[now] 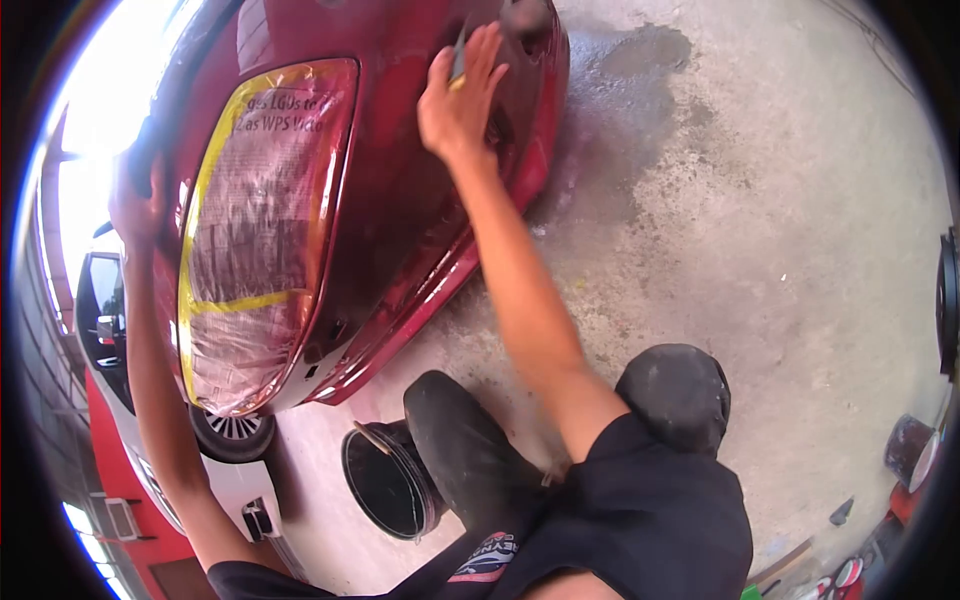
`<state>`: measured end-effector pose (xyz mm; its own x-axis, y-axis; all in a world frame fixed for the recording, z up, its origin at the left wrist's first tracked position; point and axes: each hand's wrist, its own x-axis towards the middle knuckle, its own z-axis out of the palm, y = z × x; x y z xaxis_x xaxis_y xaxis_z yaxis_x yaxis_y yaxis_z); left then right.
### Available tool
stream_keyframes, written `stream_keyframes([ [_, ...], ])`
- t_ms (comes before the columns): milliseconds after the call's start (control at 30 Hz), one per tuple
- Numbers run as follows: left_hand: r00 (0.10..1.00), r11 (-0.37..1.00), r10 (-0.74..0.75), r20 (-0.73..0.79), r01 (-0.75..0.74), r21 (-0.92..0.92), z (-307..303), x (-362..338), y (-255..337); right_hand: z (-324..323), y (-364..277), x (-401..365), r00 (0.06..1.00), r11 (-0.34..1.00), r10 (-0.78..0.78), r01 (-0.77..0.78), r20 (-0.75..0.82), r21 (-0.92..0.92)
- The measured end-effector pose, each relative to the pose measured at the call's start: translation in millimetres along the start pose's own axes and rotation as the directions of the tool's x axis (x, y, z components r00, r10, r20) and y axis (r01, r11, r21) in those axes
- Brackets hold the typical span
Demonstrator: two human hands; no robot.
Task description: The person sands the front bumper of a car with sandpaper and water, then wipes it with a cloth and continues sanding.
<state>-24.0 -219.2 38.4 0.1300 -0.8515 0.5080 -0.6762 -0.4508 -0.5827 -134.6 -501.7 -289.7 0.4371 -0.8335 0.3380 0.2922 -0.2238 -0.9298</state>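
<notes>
My right hand (462,105) lies on the dark red bumper (400,130) of a car, fingers stretched forward. Between its thumb and fingers shows a small, thin grey and yellow piece (459,68), mostly covered by the palm. To the left, my left hand (140,195) is at the far edge of the same car's bodywork; its fingers are dark and blurred against strong light. A headlight (255,220) sits between the two hands, covered with printed plastic film and edged with yellow tape. Parts of the bumper look dull, others glossy.
A black bucket (385,485) with a stick-like piece on its rim stands beside my knee (460,440). A red and white vehicle (115,430) is at the left. Wet patches darken the concrete floor (780,220). Tubs (908,450) and other items lie at the right edge.
</notes>
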Motion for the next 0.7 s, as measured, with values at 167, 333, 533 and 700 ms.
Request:
stream_keyframes([
  [167,0.999,0.999,-0.048,0.020,0.048,-0.021,-1.0,-6.6,-3.3,18.2,-23.1,-91.8,0.992,0.990,-0.123,0.121,-0.015,-0.077],
  [333,1.000,1.000,-0.020,-0.003,0.020,-0.006,-0.7,-2.4,0.6,10.8,-17.0,-14.7,0.998,0.998,-0.051,0.049,-0.039,-0.043],
  [533,0.999,0.999,-0.034,-0.021,0.034,-0.007,-0.7,-4.3,-2.6,24.4,-27.6,-107.1,0.987,0.985,-0.152,0.147,-0.045,-0.086],
  [700,0.999,1.000,0.007,-0.038,-0.007,-0.010,1.3,-3.4,-3.0,13.6,-23.8,-18.7,0.991,0.991,-0.114,0.107,-0.077,-0.082],
])
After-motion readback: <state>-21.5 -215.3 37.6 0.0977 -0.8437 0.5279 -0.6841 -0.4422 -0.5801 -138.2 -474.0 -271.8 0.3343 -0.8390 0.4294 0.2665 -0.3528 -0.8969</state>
